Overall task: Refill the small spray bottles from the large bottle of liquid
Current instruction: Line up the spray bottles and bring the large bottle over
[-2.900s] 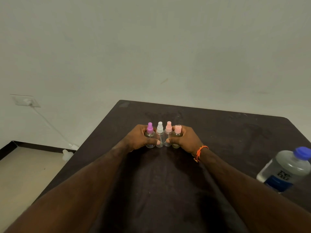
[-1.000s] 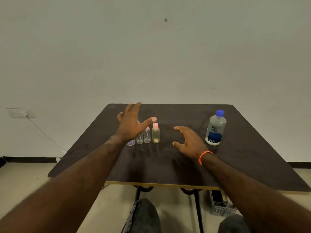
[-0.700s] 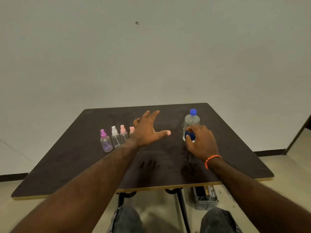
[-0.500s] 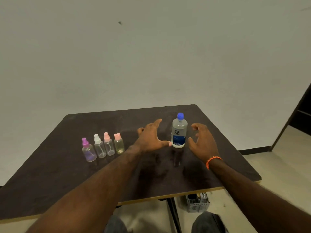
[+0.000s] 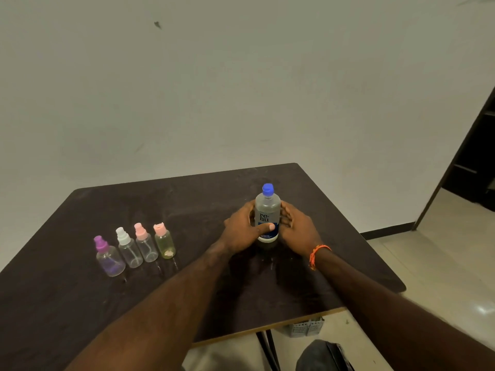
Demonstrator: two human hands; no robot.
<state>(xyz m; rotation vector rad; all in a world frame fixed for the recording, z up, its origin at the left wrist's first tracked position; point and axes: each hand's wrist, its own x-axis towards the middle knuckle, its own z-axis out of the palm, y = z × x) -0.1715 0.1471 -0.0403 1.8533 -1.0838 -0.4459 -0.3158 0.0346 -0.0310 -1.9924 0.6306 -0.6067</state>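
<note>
The large clear bottle [image 5: 267,210] with a blue cap and blue label stands upright on the dark table [image 5: 187,199]. My left hand [image 5: 242,230] wraps its left side, thumb across the label. My right hand [image 5: 297,228] cups its right side. Several small spray bottles stand in a row to the left: a purple-capped one [image 5: 108,257], a white-capped one [image 5: 128,249], a pink-capped one [image 5: 145,243] and a yellowish one with a pink cap [image 5: 164,241]. All are upright and capped.
The table's right corner [image 5: 399,286] and front edge lie close to my right forearm. A grey basket [image 5: 305,328] sits on the floor under the table. A dark doorway [image 5: 474,162] opens at the far right. A white wall stands behind.
Both hands left the small bottles, swung right, and closed around the large bottle. My view turned right, so the small bottles now sit at the left.
</note>
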